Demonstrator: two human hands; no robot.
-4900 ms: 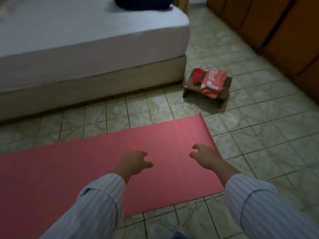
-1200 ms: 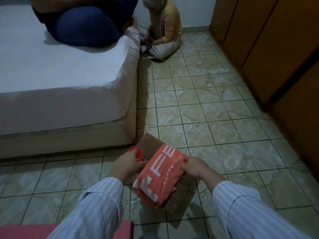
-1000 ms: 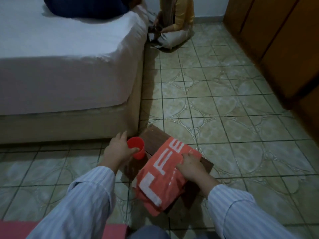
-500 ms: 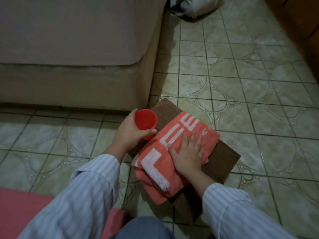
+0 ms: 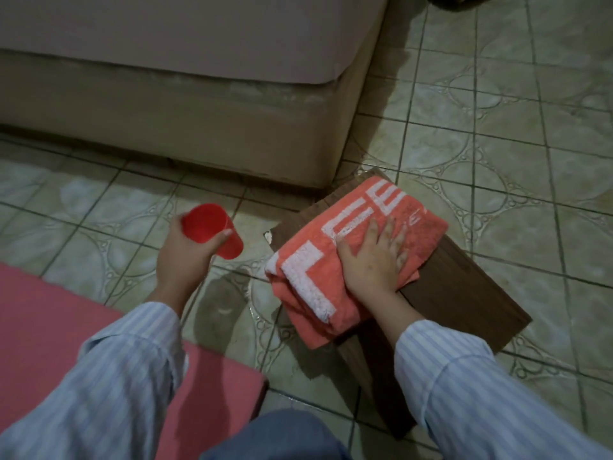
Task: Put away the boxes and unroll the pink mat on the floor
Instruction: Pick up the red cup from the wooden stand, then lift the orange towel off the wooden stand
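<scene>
The left hand (image 5: 185, 250) grips a red cup (image 5: 212, 229), fingers and thumb curled round its side. The cup is held above the tiled floor (image 5: 497, 127), tilted so that its open mouth faces up and toward the camera's left, its base pointing down to the right. It is clear of the small wooden stool (image 5: 464, 293) and lies to the left of it.

The right hand (image 5: 373, 260) lies flat, palm down, on a folded orange towel (image 5: 331, 260) with white block lettering. Its fingers are straight and spread, pointing away toward the upper right, and they press on the cloth rather than clutch it. The towel rests on the dark brown stool top; its near end hangs over the stool's front edge. The towel's long side runs from lower left to upper right, about in line with the stool top.

The pink mat (image 5: 49, 327) lies flat on the floor at the lower left, under the left forearm. Only a corner part shows, so how far it stretches cannot be told; its visible edge slants from upper left to lower right, and the mat runs out of the picture to the left.

A bed (image 5: 199, 94) with a pale sheet and tan base stands behind, its corner just beside the stool. Both sleeves (image 5: 481, 393) are striped light blue.
</scene>
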